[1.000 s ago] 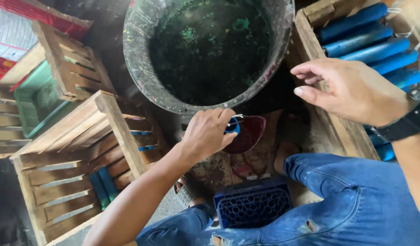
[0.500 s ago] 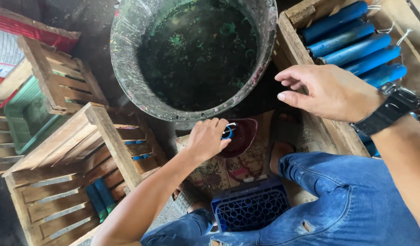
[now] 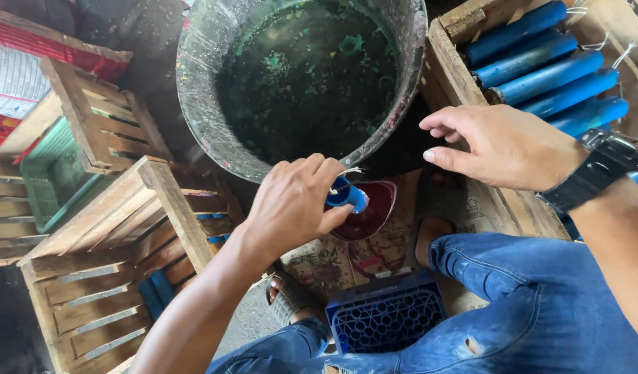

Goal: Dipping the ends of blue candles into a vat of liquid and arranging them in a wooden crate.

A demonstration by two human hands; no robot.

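Note:
My left hand (image 3: 294, 204) grips a blue candle (image 3: 348, 194) by its top, its white wick sticking out above my fingers. The candle stands over a dark red bowl (image 3: 371, 208) on the floor, just below the rim of a large round vat (image 3: 201, 90) of dark green liquid. My right hand (image 3: 502, 145), with a black watch on the wrist, hovers flat and open above the edge of a wooden crate (image 3: 454, 48) that holds several long blue candles (image 3: 540, 69).
An open wooden crate (image 3: 104, 235) with a few blue candles at its bottom stands at the left. Behind it are another slatted crate (image 3: 97, 118) and a green plastic tray (image 3: 56, 173). A blue plastic stool (image 3: 388, 315) sits between my jeans-clad knees.
The view has shifted closer. My left hand has stayed on the blue candle by the red bowl. My right hand has slid slightly left and lower over the crate edge.

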